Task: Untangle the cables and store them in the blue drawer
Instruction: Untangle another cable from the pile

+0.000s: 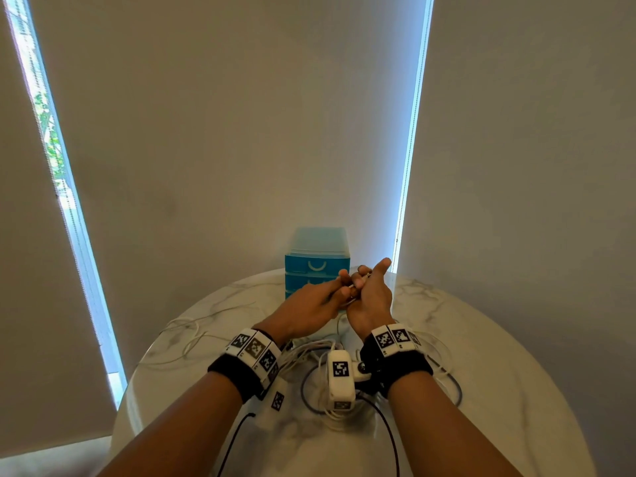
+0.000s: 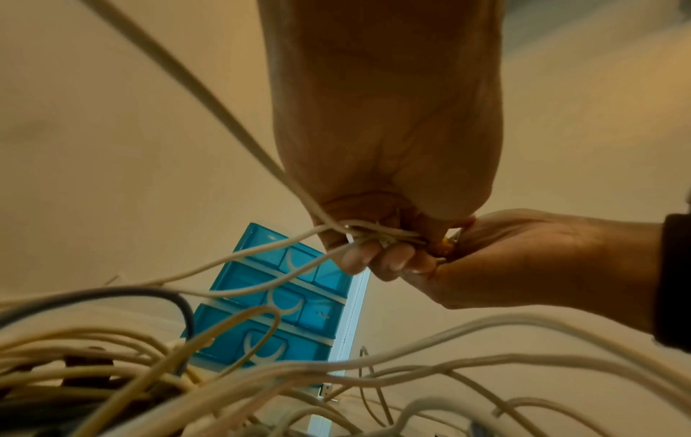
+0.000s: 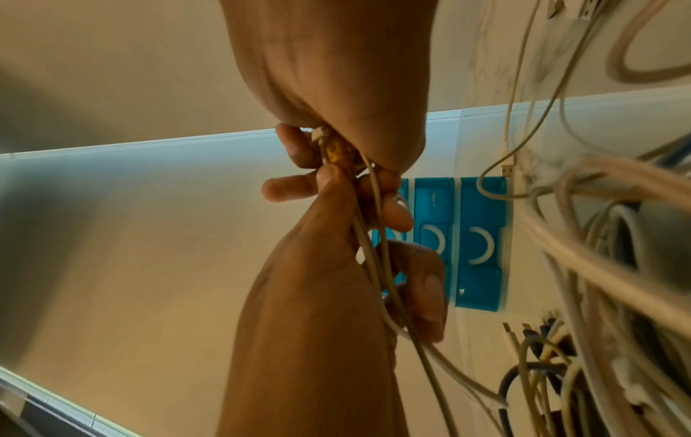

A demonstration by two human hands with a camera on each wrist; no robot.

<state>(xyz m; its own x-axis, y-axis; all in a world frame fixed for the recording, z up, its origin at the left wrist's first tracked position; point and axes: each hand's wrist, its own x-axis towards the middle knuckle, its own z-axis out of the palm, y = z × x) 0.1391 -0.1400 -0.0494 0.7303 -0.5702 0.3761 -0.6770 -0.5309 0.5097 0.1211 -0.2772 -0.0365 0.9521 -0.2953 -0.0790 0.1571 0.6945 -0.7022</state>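
Observation:
My two hands meet in the air in front of the blue drawer unit point(image 1: 317, 261), whose three drawers are closed. My left hand point(image 1: 339, 287) curls its fingers round a bunch of thin white cable strands point(image 2: 374, 233). My right hand point(image 1: 361, 280) pinches the same white cable point(image 3: 377, 236) at a small yellowish piece point(image 3: 336, 153), with one finger sticking up. From both hands the strands hang down to a tangled heap of white and grey cables point(image 1: 320, 359) on the marble table point(image 1: 481, 339), below my wrists.
The round table's edge curves close on both sides. Loose white loops point(image 1: 186, 339) lie at the left of the table. A dark grey cable ring point(image 1: 306, 390) and thin black leads point(image 1: 237, 435) lie near me. The wall stands right behind the drawer unit.

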